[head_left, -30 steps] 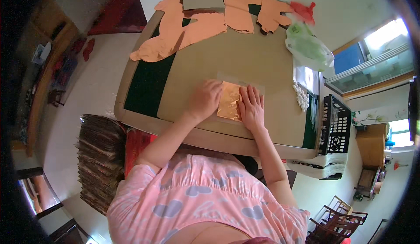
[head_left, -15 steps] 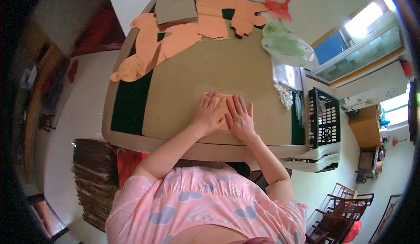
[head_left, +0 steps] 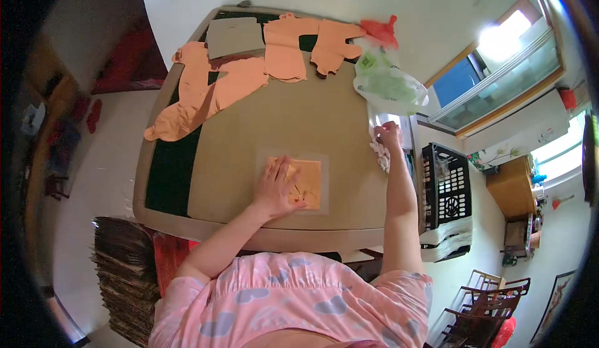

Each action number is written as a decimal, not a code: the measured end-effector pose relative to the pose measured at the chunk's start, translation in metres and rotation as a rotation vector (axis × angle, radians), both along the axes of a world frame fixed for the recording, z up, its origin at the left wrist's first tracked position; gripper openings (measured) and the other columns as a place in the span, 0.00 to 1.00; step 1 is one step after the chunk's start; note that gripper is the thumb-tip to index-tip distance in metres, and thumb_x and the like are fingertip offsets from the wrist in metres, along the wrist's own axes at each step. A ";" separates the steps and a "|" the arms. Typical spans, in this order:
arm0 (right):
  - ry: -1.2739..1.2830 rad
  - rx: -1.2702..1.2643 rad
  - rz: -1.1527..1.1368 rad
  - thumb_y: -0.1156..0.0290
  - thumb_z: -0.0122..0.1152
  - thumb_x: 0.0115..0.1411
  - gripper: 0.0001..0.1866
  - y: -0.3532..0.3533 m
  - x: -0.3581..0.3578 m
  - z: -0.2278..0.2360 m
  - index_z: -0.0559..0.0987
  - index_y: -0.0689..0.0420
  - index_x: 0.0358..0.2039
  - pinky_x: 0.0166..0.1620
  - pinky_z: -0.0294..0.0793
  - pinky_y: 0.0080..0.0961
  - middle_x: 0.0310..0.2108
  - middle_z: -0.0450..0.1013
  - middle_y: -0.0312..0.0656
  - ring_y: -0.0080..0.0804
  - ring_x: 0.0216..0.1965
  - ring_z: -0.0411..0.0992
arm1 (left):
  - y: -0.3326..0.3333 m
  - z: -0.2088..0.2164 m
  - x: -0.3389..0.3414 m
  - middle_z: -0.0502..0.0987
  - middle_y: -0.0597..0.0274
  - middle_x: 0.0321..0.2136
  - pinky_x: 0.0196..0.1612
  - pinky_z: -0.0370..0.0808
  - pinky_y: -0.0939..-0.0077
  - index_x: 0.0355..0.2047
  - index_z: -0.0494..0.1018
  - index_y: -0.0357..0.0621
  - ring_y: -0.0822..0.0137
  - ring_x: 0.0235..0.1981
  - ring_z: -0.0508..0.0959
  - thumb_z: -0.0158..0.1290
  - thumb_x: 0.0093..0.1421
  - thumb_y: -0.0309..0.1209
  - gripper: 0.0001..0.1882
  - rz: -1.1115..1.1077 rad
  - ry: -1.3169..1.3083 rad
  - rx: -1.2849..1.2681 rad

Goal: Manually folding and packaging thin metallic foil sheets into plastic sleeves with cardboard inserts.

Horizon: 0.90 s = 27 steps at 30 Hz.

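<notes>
A square orange piece lies on the tan board near the table's front edge, with a thin paler sheet showing around its edges. My left hand rests flat on the square's left part, fingers spread. My right hand reaches to the right side of the table, over a small pile of white pieces. Its fingers are drawn together at the far end of that pile. What lies between them, if anything, is too small to make out. A clear, shiny plastic sheet lies beside this hand.
Orange flat cut-out shapes spread along the far left and back, near a grey card. A green-and-white plastic bag and red bag sit at back right. A black crate stands right; a brown stack stands lower left.
My right hand has left the orange square and moved right to the white pieces, its fingers closing. My left hand stays on the square, which is now more uncovered. The whole view has shifted slightly.
</notes>
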State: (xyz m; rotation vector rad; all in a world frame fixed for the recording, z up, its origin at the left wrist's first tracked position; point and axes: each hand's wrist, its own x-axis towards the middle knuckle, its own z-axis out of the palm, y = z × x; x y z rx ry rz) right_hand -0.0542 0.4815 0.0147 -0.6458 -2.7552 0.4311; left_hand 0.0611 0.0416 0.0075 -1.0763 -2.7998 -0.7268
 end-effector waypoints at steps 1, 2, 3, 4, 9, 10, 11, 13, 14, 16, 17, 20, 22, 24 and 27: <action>-0.018 -0.134 0.043 0.56 0.62 0.52 0.17 0.000 -0.005 -0.004 0.81 0.55 0.37 0.43 0.75 0.37 0.35 0.78 0.48 0.43 0.39 0.76 | -0.003 0.000 0.003 0.49 0.40 0.65 0.67 0.44 0.46 0.64 0.57 0.50 0.44 0.68 0.47 0.55 0.48 0.63 0.49 0.014 0.023 -0.018; -0.025 -0.197 0.021 0.58 0.62 0.53 0.15 0.001 -0.009 -0.006 0.82 0.56 0.34 0.38 0.76 0.35 0.31 0.79 0.48 0.39 0.33 0.78 | -0.005 -0.001 0.007 0.48 0.41 0.66 0.67 0.45 0.47 0.64 0.58 0.53 0.46 0.68 0.46 0.54 0.48 0.63 0.47 0.025 0.046 -0.035; 0.006 -0.142 0.080 0.60 0.61 0.53 0.14 0.004 -0.012 -0.012 0.81 0.56 0.34 0.37 0.76 0.35 0.31 0.79 0.47 0.39 0.33 0.78 | -0.007 -0.001 0.010 0.48 0.41 0.66 0.67 0.45 0.47 0.64 0.58 0.53 0.46 0.68 0.46 0.54 0.48 0.63 0.47 0.032 0.041 -0.040; 0.048 -0.070 0.106 0.61 0.61 0.54 0.13 0.032 -0.009 -0.018 0.81 0.57 0.34 0.37 0.76 0.34 0.31 0.79 0.47 0.38 0.32 0.78 | 0.000 0.002 0.006 0.48 0.41 0.66 0.67 0.45 0.47 0.64 0.59 0.53 0.46 0.68 0.46 0.54 0.48 0.63 0.47 0.008 0.035 -0.016; 0.222 0.115 0.201 0.67 0.57 0.58 0.06 -0.006 0.007 0.032 0.77 0.56 0.31 0.38 0.71 0.41 0.30 0.76 0.47 0.48 0.36 0.73 | 0.000 -0.008 0.003 0.49 0.42 0.66 0.67 0.45 0.47 0.63 0.59 0.53 0.46 0.68 0.47 0.55 0.48 0.62 0.46 0.015 0.017 -0.031; 0.189 0.147 0.235 0.68 0.57 0.58 0.06 -0.042 0.012 0.059 0.77 0.57 0.31 0.39 0.71 0.41 0.31 0.76 0.47 0.48 0.37 0.73 | -0.007 -0.003 0.007 0.49 0.42 0.66 0.67 0.44 0.47 0.64 0.58 0.53 0.46 0.68 0.47 0.55 0.49 0.61 0.46 0.042 0.009 -0.066; 0.245 0.143 0.328 0.69 0.56 0.58 0.06 -0.074 0.025 0.086 0.77 0.57 0.32 0.38 0.71 0.39 0.32 0.76 0.45 0.45 0.35 0.73 | -0.009 0.000 0.008 0.49 0.42 0.66 0.67 0.44 0.48 0.64 0.58 0.53 0.47 0.68 0.47 0.54 0.50 0.61 0.46 0.056 0.003 -0.094; 0.334 -0.004 0.441 0.72 0.58 0.57 0.04 -0.125 0.045 0.119 0.78 0.57 0.31 0.38 0.72 0.38 0.31 0.76 0.44 0.44 0.35 0.74 | -0.009 0.003 0.008 0.48 0.42 0.66 0.68 0.43 0.48 0.65 0.57 0.53 0.47 0.68 0.47 0.53 0.50 0.61 0.46 0.049 -0.005 -0.078; 0.383 -0.160 0.536 0.75 0.60 0.54 0.03 -0.139 0.050 0.122 0.78 0.57 0.30 0.38 0.72 0.36 0.30 0.76 0.43 0.42 0.34 0.74 | -0.006 0.004 0.006 0.48 0.42 0.66 0.68 0.43 0.48 0.65 0.56 0.53 0.47 0.68 0.47 0.53 0.51 0.62 0.46 0.023 -0.004 -0.062; 0.387 0.020 0.618 0.76 0.61 0.53 0.04 -0.164 0.046 0.097 0.78 0.55 0.31 0.43 0.69 0.37 0.31 0.75 0.43 0.44 0.35 0.73 | -0.006 0.009 0.005 0.48 0.42 0.66 0.68 0.42 0.48 0.66 0.56 0.53 0.47 0.68 0.47 0.52 0.52 0.62 0.46 0.014 -0.030 -0.062; 0.322 0.014 0.686 0.75 0.60 0.53 0.05 -0.176 0.041 0.081 0.78 0.54 0.32 0.45 0.68 0.39 0.32 0.75 0.43 0.44 0.38 0.72 | -0.005 0.011 0.004 0.48 0.42 0.66 0.68 0.42 0.48 0.66 0.55 0.53 0.47 0.68 0.47 0.52 0.52 0.62 0.46 0.007 -0.045 -0.054; 0.226 0.075 0.851 0.75 0.60 0.52 0.05 -0.214 0.024 0.044 0.78 0.54 0.32 0.48 0.67 0.36 0.31 0.74 0.41 0.42 0.39 0.72 | -0.002 0.009 0.002 0.48 0.42 0.66 0.68 0.42 0.49 0.66 0.54 0.53 0.46 0.68 0.47 0.52 0.52 0.62 0.47 0.004 -0.010 -0.119; 0.270 0.046 0.882 0.75 0.59 0.52 0.05 -0.220 0.017 0.020 0.77 0.54 0.32 0.50 0.66 0.36 0.33 0.74 0.42 0.42 0.40 0.71 | 0.000 0.011 0.001 0.48 0.42 0.66 0.68 0.42 0.48 0.66 0.54 0.53 0.47 0.68 0.46 0.52 0.52 0.62 0.47 -0.008 -0.019 -0.095; 0.230 0.032 0.902 0.71 0.58 0.55 0.07 -0.220 0.018 0.008 0.78 0.54 0.36 0.52 0.65 0.41 0.39 0.74 0.45 0.45 0.45 0.70 | 0.002 0.013 0.003 0.48 0.42 0.66 0.68 0.42 0.48 0.66 0.54 0.53 0.47 0.68 0.46 0.51 0.52 0.62 0.46 -0.018 -0.030 -0.071; 0.162 -0.242 0.717 0.68 0.58 0.57 0.08 -0.235 0.038 0.023 0.78 0.55 0.36 0.50 0.68 0.40 0.39 0.74 0.47 0.48 0.46 0.69 | -0.005 0.008 0.005 0.47 0.42 0.66 0.68 0.41 0.49 0.66 0.54 0.53 0.47 0.69 0.45 0.51 0.53 0.62 0.46 0.017 -0.035 -0.106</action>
